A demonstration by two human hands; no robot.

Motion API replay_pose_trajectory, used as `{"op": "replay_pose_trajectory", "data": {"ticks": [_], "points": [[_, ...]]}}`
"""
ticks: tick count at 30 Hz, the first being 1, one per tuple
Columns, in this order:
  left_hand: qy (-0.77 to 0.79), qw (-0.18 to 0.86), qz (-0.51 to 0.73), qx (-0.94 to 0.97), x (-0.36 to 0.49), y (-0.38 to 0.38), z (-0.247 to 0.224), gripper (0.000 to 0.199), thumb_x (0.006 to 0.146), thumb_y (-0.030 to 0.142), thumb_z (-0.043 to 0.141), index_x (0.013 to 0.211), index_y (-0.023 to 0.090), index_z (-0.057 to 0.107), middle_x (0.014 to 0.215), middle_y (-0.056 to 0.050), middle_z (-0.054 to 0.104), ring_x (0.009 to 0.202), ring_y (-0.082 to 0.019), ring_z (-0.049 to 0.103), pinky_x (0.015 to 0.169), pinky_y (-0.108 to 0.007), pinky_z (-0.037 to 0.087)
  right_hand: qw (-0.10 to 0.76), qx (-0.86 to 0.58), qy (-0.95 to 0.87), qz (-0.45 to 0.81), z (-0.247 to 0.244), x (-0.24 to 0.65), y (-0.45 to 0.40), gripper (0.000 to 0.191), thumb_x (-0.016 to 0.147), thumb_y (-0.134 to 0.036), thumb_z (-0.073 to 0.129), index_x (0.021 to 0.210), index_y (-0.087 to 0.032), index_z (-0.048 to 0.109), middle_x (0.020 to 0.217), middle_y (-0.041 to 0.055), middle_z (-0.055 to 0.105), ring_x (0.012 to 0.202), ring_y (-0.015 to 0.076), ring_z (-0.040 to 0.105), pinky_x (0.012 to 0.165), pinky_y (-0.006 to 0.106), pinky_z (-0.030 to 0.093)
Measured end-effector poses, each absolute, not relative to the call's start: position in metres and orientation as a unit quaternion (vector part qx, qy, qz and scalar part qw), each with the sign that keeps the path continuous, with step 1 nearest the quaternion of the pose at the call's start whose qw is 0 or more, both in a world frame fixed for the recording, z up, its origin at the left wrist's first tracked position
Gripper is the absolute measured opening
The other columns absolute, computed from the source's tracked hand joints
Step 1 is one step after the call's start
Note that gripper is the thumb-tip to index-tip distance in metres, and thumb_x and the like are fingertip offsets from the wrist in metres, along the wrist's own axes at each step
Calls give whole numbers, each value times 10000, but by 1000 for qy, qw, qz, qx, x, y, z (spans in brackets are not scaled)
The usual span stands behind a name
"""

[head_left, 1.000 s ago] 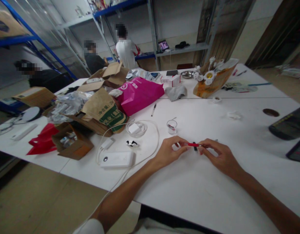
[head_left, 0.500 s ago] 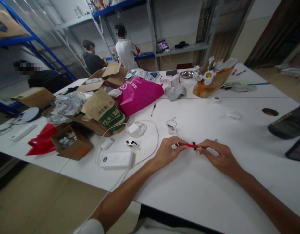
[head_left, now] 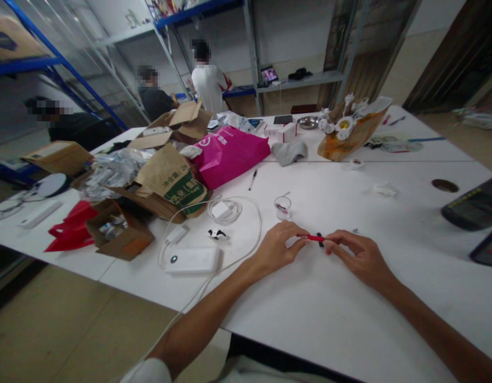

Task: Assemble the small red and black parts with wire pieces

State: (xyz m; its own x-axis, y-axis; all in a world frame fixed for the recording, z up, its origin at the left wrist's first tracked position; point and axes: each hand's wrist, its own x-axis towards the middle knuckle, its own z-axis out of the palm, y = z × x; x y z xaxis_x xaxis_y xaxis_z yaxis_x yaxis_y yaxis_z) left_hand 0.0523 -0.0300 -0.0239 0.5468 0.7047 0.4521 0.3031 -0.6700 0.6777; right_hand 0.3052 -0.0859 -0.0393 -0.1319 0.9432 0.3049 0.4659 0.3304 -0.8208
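Observation:
A slim red pen-like stick spans the gap between my two hands, just above the white table. The thumb and fingers of my left hand pinch its left end. At its right end, my right hand pinches it with thumb and fingertips. Behind the stick a small black piece shows above and below it; whether they touch I cannot tell. Beyond my left hand stands a small clear cup with something thin and dark inside. The fingers hide both ends of the stick.
Left of my hands lie a white power bank, a coiled white cable with a charger and a black-and-white clip. Bags and boxes, including a magenta bag, crowd the left. A dark device stands right. Several people are behind.
Both hands keep their pinch on the red stick, which now slants slightly more down to the right. The whole view has shifted a little.

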Motion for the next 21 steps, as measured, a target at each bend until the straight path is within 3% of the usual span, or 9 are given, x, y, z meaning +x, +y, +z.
{"op": "replay_pose_trajectory", "data": {"ticks": [3,6,9,12,16,21], "points": [[299,190,357,865,56,-31,-23,214,1080,363,696,1172,216,821,1139,-116,823,1085,-264,732,1014,-453,559,449,-497,-698,253,-43,301,-89,231,1025,-472,753,985,-250,799,892,47,821,806,238,774,776,357,614],[296,141,349,878,62,-34,-19,217,1083,369,696,1205,249,831,1102,-104,825,1057,-261,731,984,-454,545,464,-487,-706,220,-41,300,-92,175,1004,-442,784,1019,-268,797,938,47,835,813,245,787,770,372,629],[296,174,390,855,63,-32,-12,206,1088,370,697,1188,251,832,1044,-82,836,1003,-238,749,982,-437,549,483,-492,-698,191,-35,306,-91,165,1015,-439,774,1020,-275,787,933,47,827,813,242,781,782,379,633],[355,256,465,769,54,-21,-1,209,1078,407,713,1157,234,800,1142,-88,847,1065,-234,772,1002,-409,574,498,-520,-673,170,-29,319,-87,205,1064,-450,704,992,-268,762,896,55,812,825,247,773,830,398,629],[391,339,515,683,35,8,12,260,1085,411,695,1243,208,656,1199,-121,841,1121,-247,808,1053,-406,588,487,-554,-664,128,-27,338,-78,242,1086,-462,660,974,-258,730,860,50,795,802,244,767,804,390,609],[414,283,465,730,24,42,13,239,1074,373,703,1261,231,662,1197,-91,839,1181,-252,806,1106,-391,551,428,-540,-723,47,-30,366,-66,220,1080,-454,648,1098,-248,725,1005,91,795,896,272,760,877,432,599]]}}
